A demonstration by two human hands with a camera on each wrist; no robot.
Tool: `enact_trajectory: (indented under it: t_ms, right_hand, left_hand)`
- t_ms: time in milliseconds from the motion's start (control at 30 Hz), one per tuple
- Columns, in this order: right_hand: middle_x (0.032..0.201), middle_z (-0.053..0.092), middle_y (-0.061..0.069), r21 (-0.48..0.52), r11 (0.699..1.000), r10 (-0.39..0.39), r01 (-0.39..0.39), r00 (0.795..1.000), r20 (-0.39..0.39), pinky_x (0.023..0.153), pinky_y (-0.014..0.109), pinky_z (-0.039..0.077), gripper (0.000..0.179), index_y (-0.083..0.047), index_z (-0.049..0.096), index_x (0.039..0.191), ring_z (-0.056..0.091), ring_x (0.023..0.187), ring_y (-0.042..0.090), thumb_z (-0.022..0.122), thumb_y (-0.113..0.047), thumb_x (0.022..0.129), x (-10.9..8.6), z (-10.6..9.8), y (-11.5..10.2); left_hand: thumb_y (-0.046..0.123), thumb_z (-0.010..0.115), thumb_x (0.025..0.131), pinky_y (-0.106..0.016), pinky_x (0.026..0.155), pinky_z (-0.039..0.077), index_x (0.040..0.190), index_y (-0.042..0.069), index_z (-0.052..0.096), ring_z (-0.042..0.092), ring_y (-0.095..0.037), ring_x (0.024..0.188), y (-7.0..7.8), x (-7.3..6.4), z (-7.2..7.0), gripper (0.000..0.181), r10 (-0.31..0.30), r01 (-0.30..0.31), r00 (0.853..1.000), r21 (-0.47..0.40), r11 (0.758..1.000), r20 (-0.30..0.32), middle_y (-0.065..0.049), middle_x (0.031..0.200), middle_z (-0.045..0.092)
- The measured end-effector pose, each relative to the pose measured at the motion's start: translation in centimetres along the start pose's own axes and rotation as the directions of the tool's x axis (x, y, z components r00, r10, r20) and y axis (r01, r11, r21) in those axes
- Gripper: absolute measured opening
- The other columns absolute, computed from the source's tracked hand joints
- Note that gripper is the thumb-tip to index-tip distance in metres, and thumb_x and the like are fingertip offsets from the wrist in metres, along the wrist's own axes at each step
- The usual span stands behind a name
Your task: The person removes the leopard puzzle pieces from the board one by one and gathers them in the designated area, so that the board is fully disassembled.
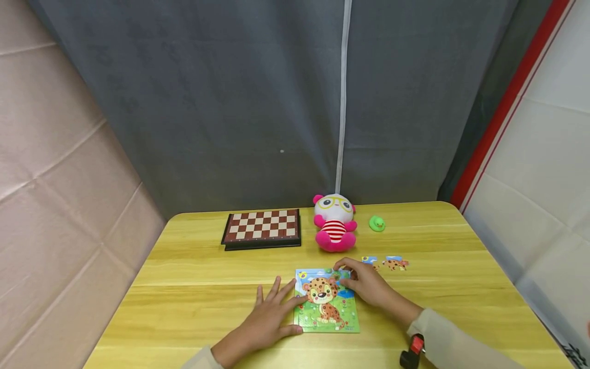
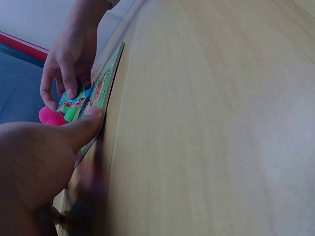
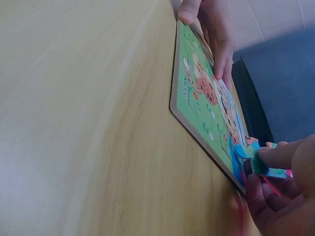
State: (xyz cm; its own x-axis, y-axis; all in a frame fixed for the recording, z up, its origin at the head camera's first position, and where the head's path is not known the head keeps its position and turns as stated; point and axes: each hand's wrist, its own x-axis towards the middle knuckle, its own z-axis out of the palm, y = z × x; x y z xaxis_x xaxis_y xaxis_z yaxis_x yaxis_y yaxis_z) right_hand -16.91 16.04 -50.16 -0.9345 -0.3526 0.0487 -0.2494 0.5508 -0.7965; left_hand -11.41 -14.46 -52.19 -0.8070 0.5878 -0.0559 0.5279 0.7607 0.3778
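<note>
A square jigsaw board (image 1: 350,320) with a cartoon leopard on green grass lies flat on the table. My left hand (image 1: 269,316) spreads its fingers over the board's left side, thumb by the lower left corner. In the left wrist view, that thumb (image 2: 86,125) rests on the board's edge. At the upper right corner, my right hand (image 1: 369,285) pinches a green and blue puzzle piece (image 3: 270,170) between thumb and fingers. The piece is tilted above the board in the right wrist view. Two loose puzzle pieces (image 1: 395,263) lie just beyond the right hand, one partly covered by it.
At the back of the wooden table (image 1: 193,287) stand a folding chessboard (image 1: 262,227), a pink and white plush panda (image 1: 335,225) and a small green toy duck (image 1: 377,223). A grey curtain (image 1: 230,113) hangs behind the table, with pale fabric at both sides.
</note>
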Motion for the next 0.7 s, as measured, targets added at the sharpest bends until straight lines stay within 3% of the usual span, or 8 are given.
enact_trajectory:
  t_ms: [100, 533, 700]
  right_hand:
    - [0.101, 0.068, 0.003, -0.002, 1.0, -0.007, 0.007, 1.0, -0.009, 0.066, 0.025, 0.048, 0.026, -0.015, 0.069, 0.116, 0.054, 0.075, 0.015, 0.072, -0.002, 0.094, -0.2, -0.3, 0.2]
    - [0.084, 0.06, -0.002, -0.039, 0.998, 0.044, -0.045, 0.998, -0.036, 0.065, 0.026, 0.045, 0.026, -0.014, 0.068, 0.118, 0.052, 0.074, 0.016, 0.07, -0.002, 0.095, -1.0, -2.2, 1.2]
    - [0.088, 0.063, -0.002, -0.049, 0.998, 0.033, -0.036, 0.998, -0.053, 0.065, 0.026, 0.045, 0.025, -0.012, 0.068, 0.118, 0.052, 0.075, 0.016, 0.069, -0.001, 0.096, -1.3, -3.3, 2.0]
  left_hand:
    - [0.065, 0.058, 0.093, -0.086, 0.109, 0.006, 0.155, 0.044, 0.042, 0.008, -0.049, 0.155, 0.0, 0.0, 0.0, 0.068, 0.003, -0.003, 1.0, 0.002, 1.0, -0.001, -0.005, 0.173, 0.017]
    - [0.066, 0.057, 0.093, -0.087, 0.108, 0.006, 0.156, 0.044, 0.041, 0.008, -0.05, 0.155, -0.1, -0.1, 0.1, 0.068, 0.008, -0.008, 1.0, 0.006, 1.0, 0.0, -0.006, 0.173, 0.017]
    - [0.068, 0.055, 0.093, -0.087, 0.108, 0.006, 0.156, 0.044, 0.04, 0.008, -0.049, 0.155, -0.3, 0.0, 0.2, 0.069, 0.009, -0.009, 1.0, 0.008, 1.0, -0.001, -0.005, 0.173, 0.016]
